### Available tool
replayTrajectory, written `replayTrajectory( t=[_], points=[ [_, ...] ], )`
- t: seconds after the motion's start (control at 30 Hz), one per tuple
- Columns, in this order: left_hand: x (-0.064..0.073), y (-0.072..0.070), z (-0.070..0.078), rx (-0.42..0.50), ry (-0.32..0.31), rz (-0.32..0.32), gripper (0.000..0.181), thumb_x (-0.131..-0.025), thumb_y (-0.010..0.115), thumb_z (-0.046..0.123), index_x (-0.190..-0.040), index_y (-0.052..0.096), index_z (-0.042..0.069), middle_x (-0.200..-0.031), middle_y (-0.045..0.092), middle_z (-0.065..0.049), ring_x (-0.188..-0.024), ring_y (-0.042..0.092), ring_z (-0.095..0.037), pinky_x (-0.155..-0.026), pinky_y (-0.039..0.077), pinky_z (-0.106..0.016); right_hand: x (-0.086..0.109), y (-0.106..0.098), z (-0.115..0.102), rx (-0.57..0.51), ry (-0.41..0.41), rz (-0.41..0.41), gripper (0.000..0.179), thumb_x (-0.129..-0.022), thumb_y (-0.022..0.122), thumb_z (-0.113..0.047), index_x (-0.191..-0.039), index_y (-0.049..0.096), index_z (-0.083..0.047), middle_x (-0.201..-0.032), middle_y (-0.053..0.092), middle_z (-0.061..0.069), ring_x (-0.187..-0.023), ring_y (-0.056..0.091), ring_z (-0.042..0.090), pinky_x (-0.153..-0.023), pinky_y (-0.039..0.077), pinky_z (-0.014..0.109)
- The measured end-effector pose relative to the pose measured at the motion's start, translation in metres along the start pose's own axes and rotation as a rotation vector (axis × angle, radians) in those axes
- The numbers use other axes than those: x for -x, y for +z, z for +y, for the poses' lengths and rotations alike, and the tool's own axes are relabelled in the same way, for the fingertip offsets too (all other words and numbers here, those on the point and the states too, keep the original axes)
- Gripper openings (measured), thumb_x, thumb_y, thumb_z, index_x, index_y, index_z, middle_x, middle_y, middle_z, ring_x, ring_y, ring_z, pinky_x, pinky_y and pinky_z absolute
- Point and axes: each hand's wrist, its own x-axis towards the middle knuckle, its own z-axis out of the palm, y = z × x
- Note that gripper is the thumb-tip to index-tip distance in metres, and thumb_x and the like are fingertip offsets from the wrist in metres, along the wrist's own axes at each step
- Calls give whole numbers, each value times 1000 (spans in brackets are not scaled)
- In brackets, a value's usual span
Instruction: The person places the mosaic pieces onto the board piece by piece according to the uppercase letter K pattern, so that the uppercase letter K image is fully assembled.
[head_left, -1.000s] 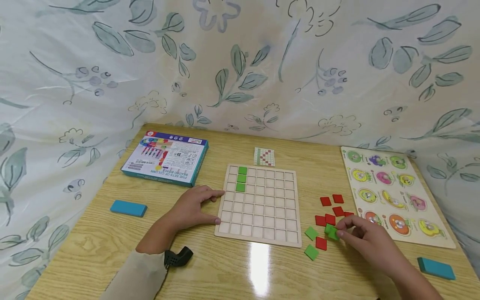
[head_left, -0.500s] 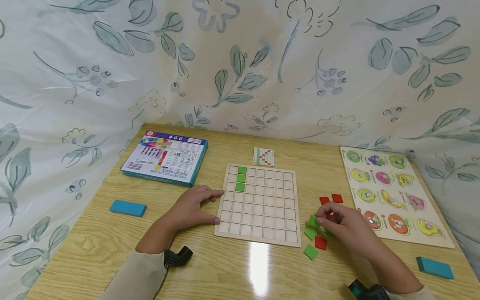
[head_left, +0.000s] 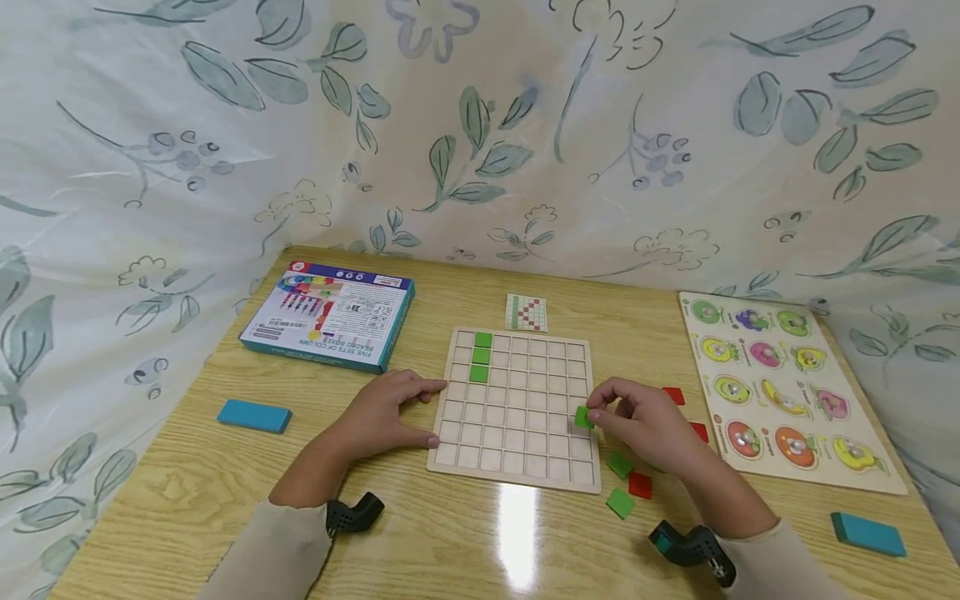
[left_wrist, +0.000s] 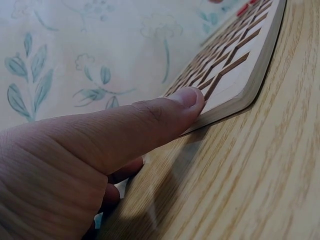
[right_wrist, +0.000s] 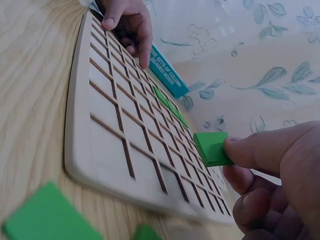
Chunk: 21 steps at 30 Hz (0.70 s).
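A wooden grid board (head_left: 508, 414) lies mid-table, with three green tiles (head_left: 481, 357) in one column near its far left corner. My right hand (head_left: 651, 423) pinches a green square tile (head_left: 582, 417) between thumb and index finger, over the board's right edge. In the right wrist view, that held tile (right_wrist: 212, 149) is tilted and apart from the board's surface. At the left edge, my left hand (head_left: 378, 417) touches the board with extended thumb and index finger. The left wrist view shows the thumb (left_wrist: 187, 100) against the board's corner.
Loose red tiles (head_left: 640, 484) and green tiles (head_left: 620, 502) lie right of the board, some hidden behind my right hand. A pattern card (head_left: 527, 313) lies beyond the board. Around it are a box (head_left: 330, 317), a fruit puzzle (head_left: 795, 392), a blue block (head_left: 254, 416) and a teal block (head_left: 868, 534).
My right hand has moved left from the loose tiles to the board's right edge, carrying a green tile. The left hand has stayed at the board's left edge.
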Motion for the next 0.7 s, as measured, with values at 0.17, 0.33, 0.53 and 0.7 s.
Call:
replayTrajectory(
  t=[0.17, 0.33, 0.53, 0.7],
  points=[
    [0, 0, 0, 1, -3, 2, 78, -78, 96, 44, -147, 68, 22, -107, 60, 13, -97, 53, -11, -90, 45, -40, -13, 14, -9, -30, -6, -35, 8, -99, 79, -17, -103, 73, -20, -77, 59, 3, -70, 54, 23, -56, 42, 28],
    [1, 0, -1, -10, 2, 0, 79, -79, 96, 44, -148, 67, 21, -106, 59, 13, -97, 52, -11, -90, 45, -40, -27, 29, -15, -52, -14, -66, 6, -99, 79, -18, -102, 74, -20, -85, 63, 2, -69, 54, 22, -56, 43, 29],
    [1, 0, 0, -13, 7, -2, 78, -79, 96, 45, -148, 67, 21, -107, 60, 13, -97, 53, -11, -89, 45, -40, -39, 44, -23, -50, -73, -90, 8, -98, 79, -16, -98, 72, -21, -90, 66, -2, -68, 55, 19, -59, 45, 28],
    [0, 0, 1, -16, -8, -3, 79, -79, 96, 44, -148, 67, 21, -106, 60, 13, -97, 52, -12, -89, 44, -40, -49, 58, -30, -65, -99, -98, 6, -99, 78, -17, -99, 73, -21, -92, 68, -4, -69, 54, 17, -61, 45, 28]
  ],
)
